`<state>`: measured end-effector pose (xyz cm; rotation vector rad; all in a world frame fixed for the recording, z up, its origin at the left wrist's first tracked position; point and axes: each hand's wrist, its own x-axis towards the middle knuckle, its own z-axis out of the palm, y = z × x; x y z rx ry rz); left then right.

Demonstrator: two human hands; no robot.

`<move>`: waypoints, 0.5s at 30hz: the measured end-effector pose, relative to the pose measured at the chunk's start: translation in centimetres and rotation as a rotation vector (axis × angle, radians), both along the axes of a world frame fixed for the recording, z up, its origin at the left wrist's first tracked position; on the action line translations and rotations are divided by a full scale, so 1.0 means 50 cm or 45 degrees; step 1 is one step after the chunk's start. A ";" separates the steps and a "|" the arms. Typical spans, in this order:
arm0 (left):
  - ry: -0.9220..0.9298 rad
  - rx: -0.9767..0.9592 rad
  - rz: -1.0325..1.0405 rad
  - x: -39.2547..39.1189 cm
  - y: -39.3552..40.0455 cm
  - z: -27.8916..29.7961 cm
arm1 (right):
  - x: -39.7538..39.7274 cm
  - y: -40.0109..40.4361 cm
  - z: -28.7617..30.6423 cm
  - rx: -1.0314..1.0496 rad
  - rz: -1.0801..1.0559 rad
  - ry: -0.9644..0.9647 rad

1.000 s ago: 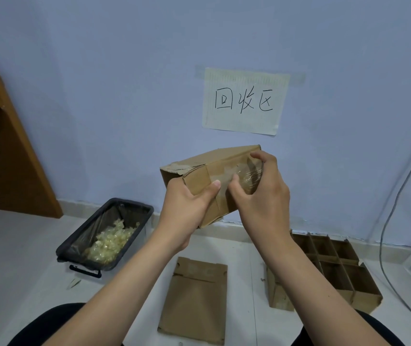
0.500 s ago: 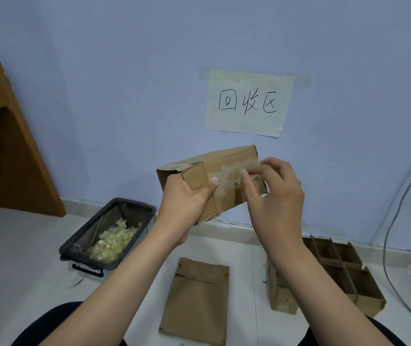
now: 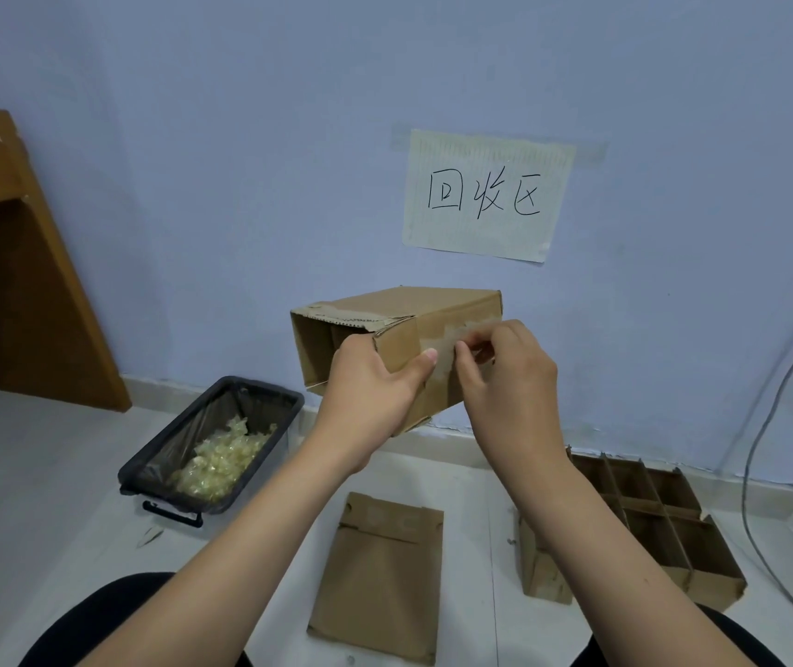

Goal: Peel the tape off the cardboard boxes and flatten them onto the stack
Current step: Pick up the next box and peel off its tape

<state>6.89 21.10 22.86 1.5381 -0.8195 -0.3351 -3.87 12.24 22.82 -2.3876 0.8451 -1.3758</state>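
While the left hand [image 3: 375, 392] grips the box [image 3: 399, 349], the right hand [image 3: 505, 377] pinches the tape [image 3: 452, 341], whose strip runs toward 3 o'clock.

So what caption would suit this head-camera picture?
Left hand steadies a cardboard box while the right hand pinches its tape.
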 end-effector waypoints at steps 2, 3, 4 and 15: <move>-0.006 0.017 0.008 0.001 0.000 0.000 | -0.001 0.000 0.001 -0.002 -0.001 0.010; -0.006 0.022 0.012 0.002 -0.001 -0.002 | 0.000 0.001 0.001 -0.005 -0.007 0.027; -0.008 0.023 0.004 0.003 -0.002 -0.003 | 0.001 0.000 0.001 -0.008 -0.016 0.053; 0.031 -0.012 -0.027 0.011 -0.008 -0.002 | -0.008 -0.009 0.013 0.244 0.003 0.038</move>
